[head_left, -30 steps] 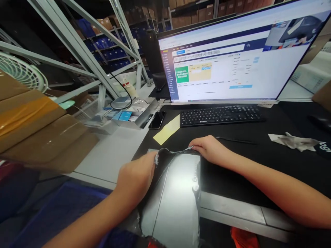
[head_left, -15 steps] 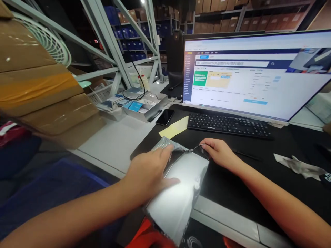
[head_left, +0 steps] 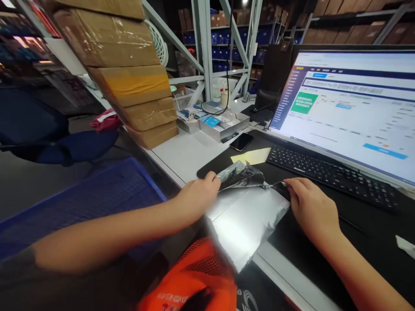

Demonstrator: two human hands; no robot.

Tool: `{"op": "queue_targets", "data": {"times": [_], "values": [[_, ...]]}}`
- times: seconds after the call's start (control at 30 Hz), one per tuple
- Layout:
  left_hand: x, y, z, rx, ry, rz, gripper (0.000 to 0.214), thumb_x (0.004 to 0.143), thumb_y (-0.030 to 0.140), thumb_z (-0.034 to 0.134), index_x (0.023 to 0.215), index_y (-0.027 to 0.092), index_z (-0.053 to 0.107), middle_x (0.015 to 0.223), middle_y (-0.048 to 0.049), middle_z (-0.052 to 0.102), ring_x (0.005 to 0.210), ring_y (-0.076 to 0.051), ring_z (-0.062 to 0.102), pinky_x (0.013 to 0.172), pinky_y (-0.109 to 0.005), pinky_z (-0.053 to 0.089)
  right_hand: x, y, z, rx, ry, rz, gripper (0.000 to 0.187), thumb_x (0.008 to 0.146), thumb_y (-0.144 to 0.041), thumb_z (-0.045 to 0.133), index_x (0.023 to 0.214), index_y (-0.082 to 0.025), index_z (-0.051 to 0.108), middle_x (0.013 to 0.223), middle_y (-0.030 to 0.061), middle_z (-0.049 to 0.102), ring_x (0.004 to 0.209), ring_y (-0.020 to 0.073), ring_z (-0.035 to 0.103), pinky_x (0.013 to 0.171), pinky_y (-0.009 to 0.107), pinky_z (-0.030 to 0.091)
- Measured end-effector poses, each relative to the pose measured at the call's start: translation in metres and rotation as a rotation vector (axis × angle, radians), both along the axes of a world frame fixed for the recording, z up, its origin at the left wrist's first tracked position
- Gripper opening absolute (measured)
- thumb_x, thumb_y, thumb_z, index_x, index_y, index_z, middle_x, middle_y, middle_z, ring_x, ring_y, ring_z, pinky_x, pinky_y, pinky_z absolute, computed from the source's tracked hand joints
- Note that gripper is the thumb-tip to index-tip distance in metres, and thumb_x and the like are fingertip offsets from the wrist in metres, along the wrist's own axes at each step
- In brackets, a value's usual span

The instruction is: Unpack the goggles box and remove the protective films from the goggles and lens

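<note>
1. A blue crate [head_left: 97, 194] fills the lower left of the frame. Above it, in the upper left, stand stacked cardboard boxes [head_left: 129, 77], brown and closed with clear and yellow tape.
2. Left of the centre is the left hand [head_left: 197, 196]. Its fingers are curled and pressed together, and they pinch the crumpled left end of the bag's top edge.
3. The silver bag [head_left: 249, 220] lies in the lower centre, partly on the black desk mat [head_left: 382, 229] and partly over the front edge of the desk. It is flat, rectangular and made of shiny grey foil, and its face shows only pale glare. Its top edge is torn, wrinkled and darker.
4. At the bottom edge, below the bag, is an orange mesh cloth [head_left: 194, 280]. It bears white letters that are too blurred to read.
5. Behind the bag lie a yellow paper slip [head_left: 253, 156], a black phone [head_left: 241, 141] and a metal tray [head_left: 223, 123].
6. Right of the centre is the right hand [head_left: 311, 209]. Its fingers are bent and held close together, and the tips pinch the right end of the torn edge.
7. In the right part of the frame are a black keyboard [head_left: 330, 175] and a lit monitor [head_left: 350, 112]. The screen shows a green box and a blue button, but its writing is too small to read.
</note>
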State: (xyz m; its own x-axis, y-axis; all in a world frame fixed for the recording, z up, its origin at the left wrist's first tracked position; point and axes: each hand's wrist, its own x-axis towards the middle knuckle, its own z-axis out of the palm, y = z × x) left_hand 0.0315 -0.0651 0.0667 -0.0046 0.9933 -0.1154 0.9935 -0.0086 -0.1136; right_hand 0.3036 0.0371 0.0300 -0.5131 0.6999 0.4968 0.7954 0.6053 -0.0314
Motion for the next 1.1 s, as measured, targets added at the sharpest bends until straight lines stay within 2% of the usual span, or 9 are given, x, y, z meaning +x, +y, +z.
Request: {"op": "queue_targets", "data": {"times": [0.1, 0.2, 0.27, 0.37, 0.47, 0.63, 0.8, 0.97, 1.1], "values": [[-0.006, 0.009, 0.01, -0.062, -0.055, -0.036, 0.035, 0.084, 0.018, 0.054, 0.119, 0.014, 0.055, 0.126, -0.0156, 0.058, 0.083, -0.022, 0.07, 0.075, -0.033, 0.056, -0.011, -0.042, 0.012, 0.147, 0.166, 0.291, 0.029, 0.094, -0.022, 0.053, 0.121, -0.019, 0.063, 0.122, 0.0165, 0.067, 0.11, 0.0338, 0.064, 0.09, 0.051, 0.052], [-0.007, 0.023, 0.019, -0.168, -0.088, -0.011, 0.073, 0.066, 0.019, 0.07, 0.134, 0.013, 0.048, 0.132, -0.0202, 0.057, 0.087, -0.025, 0.071, 0.071, -0.03, 0.055, -0.036, -0.091, 0.013, 0.015, 0.118, 0.588, 0.032, 0.091, -0.039, 0.059, 0.117, -0.021, 0.065, 0.107, 0.0141, 0.073, 0.097, 0.0322, 0.067, 0.081, 0.049, 0.054], [-0.003, 0.031, 0.023, -0.239, -0.101, 0.027, 0.085, 0.056, 0.016, 0.076, 0.136, 0.009, 0.049, 0.12, -0.0216, 0.066, 0.088, -0.029, 0.07, 0.068, -0.028, 0.055, -0.057, -0.115, 0.003, -0.029, 0.029, 0.62, 0.049, 0.088, -0.053, 0.057, 0.119, -0.017, 0.066, 0.113, 0.0189, 0.072, 0.1, 0.035, 0.067, 0.081, 0.05, 0.056], [0.002, 0.038, 0.027, -0.293, -0.126, 0.07, 0.06, 0.058, 0.016, 0.076, 0.116, 0.008, 0.066, 0.096, -0.0188, 0.074, 0.088, -0.032, 0.07, 0.066, -0.029, 0.054, -0.083, -0.132, -0.017, 0.028, -0.103, 0.537, 0.049, 0.088, -0.036, 0.058, 0.127, -0.006, 0.063, 0.13, 0.0264, 0.064, 0.119, 0.0412, 0.06, 0.093, 0.057, 0.052], [-0.001, 0.038, 0.026, -0.276, -0.143, 0.113, 0.033, 0.073, 0.018, 0.071, 0.104, 0.008, 0.07, 0.099, -0.021, 0.072, 0.095, -0.034, 0.069, 0.072, -0.034, 0.056, -0.096, -0.132, -0.027, 0.036, -0.139, 0.529, 0.046, 0.088, -0.023, 0.056, 0.13, -0.006, 0.062, 0.136, 0.0255, 0.06, 0.126, 0.0454, 0.056, 0.096, 0.065, 0.048], [-0.022, 0.043, 0.018, -0.282, -0.184, 0.201, 0.035, 0.094, 0.035, 0.061, 0.123, 0.015, 0.059, 0.123, -0.0106, 0.062, 0.106, -0.023, 0.064, 0.089, -0.044, 0.056, -0.088, -0.12, -0.01, 0.109, 0.017, 0.668, 0.032, 0.098, -0.018, 0.045, 0.11, -0.019, 0.074, 0.127, 0.0101, 0.07, 0.113, 0.0331, 0.068, 0.094, 0.058, 0.055], [-0.038, 0.054, 0.019, -0.28, -0.262, 0.228, 0.034, 0.095, 0.036, 0.061, 0.122, 0.016, 0.059, 0.121, -0.0096, 0.063, 0.103, -0.022, 0.065, 0.087, -0.042, 0.057, -0.068, -0.095, 0.011, 0.152, 0.165, 0.68, 0.036, 0.098, -0.01, 0.041, 0.114, -0.019, 0.071, 0.119, 0.0073, 0.074, 0.108, 0.0256, 0.072, 0.099, 0.049, 0.056], [-0.033, 0.052, 0.024, -0.285, -0.373, 0.211, 0.04, 0.082, 0.04, 0.063, 0.099, 0.005, 0.071, 0.084, -0.0145, 0.075, 0.071, -0.025, 0.072, 0.058, -0.028, 0.053, -0.051, -0.077, 0.002, 0.207, 0.174, 0.595, 0.038, 0.093, -0.003, 0.042, 0.115, -0.019, 0.068, 0.105, 0.0073, 0.078, 0.093, 0.0243, 0.076, 0.085, 0.041, 0.065], [-0.016, 0.049, 0.026, -0.347, -0.418, 0.228, 0.081, 0.075, 0.038, 0.064, 0.141, -0.004, 0.044, 0.086, -0.0166, 0.077, 0.058, -0.023, 0.071, 0.051, -0.026, 0.051, -0.035, -0.067, -0.014, 0.255, 0.172, 0.592, 0.03, 0.094, -0.005, 0.046, 0.104, -0.019, 0.07, 0.104, 0.0086, 0.078, 0.094, 0.0227, 0.076, 0.084, 0.036, 0.065]]}}
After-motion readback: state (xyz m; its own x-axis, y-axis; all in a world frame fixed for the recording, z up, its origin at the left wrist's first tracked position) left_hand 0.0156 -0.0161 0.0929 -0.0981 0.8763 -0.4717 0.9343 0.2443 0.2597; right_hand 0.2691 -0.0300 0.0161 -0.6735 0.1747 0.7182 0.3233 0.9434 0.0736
